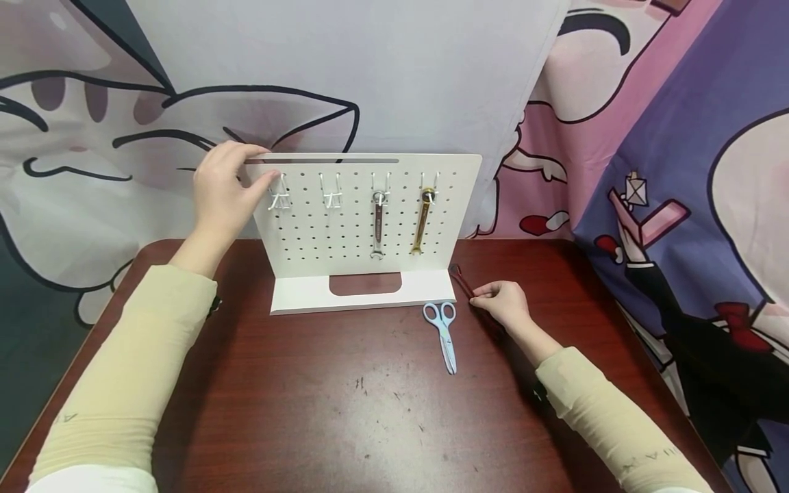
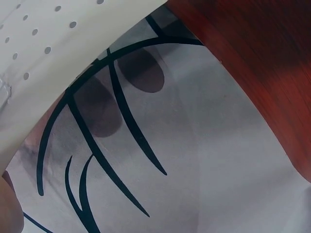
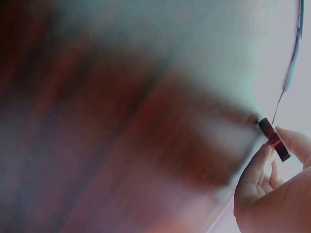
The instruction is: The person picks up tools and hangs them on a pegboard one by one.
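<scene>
My left hand (image 1: pixel 224 185) grips the upper left corner of a white pegboard stand (image 1: pixel 345 239), thumb on the front face and fingers over the top edge. In the left wrist view only a bit of that hand shows at the lower left corner. Beside the stand's lower right corner, my right hand (image 1: pixel 505 301) pinches a slim dark red wrench (image 1: pixel 464 282) between thumb and fingers, its ring end pointing toward the board. The right wrist view shows one end of the wrench (image 3: pixel 274 140) between the fingertips.
A silver wrench (image 1: pixel 379 226) and a gold-toned wrench (image 1: pixel 422 222) hang from hooks on the board's right half. Two white hooks (image 1: pixel 279 195) (image 1: pixel 331 192) on the left half hold nothing. Light blue scissors (image 1: pixel 445 335) lie on the brown table (image 1: pixel 345 411) before the stand.
</scene>
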`<state>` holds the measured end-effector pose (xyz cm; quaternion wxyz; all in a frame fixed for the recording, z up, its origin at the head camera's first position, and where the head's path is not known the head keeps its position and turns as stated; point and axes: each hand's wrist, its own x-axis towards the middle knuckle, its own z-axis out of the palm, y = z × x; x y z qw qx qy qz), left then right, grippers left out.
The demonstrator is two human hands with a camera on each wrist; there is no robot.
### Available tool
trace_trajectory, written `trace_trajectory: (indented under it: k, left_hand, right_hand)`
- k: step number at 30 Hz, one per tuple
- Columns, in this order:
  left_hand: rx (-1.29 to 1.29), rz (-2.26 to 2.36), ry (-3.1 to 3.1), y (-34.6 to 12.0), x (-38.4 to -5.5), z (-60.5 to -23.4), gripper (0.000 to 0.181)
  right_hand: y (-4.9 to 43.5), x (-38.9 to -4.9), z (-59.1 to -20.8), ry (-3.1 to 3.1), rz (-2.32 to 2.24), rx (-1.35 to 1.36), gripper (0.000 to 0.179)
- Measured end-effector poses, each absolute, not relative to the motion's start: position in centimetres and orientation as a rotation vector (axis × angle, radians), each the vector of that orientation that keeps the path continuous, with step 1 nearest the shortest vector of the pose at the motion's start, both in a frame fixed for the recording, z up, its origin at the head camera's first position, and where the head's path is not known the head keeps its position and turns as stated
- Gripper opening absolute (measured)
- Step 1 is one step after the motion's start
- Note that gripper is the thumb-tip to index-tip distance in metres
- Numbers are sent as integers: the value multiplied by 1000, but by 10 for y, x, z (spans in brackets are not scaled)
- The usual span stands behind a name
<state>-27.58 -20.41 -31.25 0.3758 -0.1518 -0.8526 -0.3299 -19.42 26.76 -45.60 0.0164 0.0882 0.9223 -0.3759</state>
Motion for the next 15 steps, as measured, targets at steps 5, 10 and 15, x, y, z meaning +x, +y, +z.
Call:
trace_trajectory:
  k: [5,10,15]
  left_hand:
    - [-396,-838,-2188,-203,-276,-312,31]
    - [-393,-836,-2188,-203,-275,-312,31]
    - [-394,-836,-2183,-204,-275,-312,31]
  right_hand:
    - [272,-187,-456,2885,-1183,275,19]
    - [274,-180,-452,2842,-1299,279,22]
    - [272,-175,-443,2747,-1439,277,26]
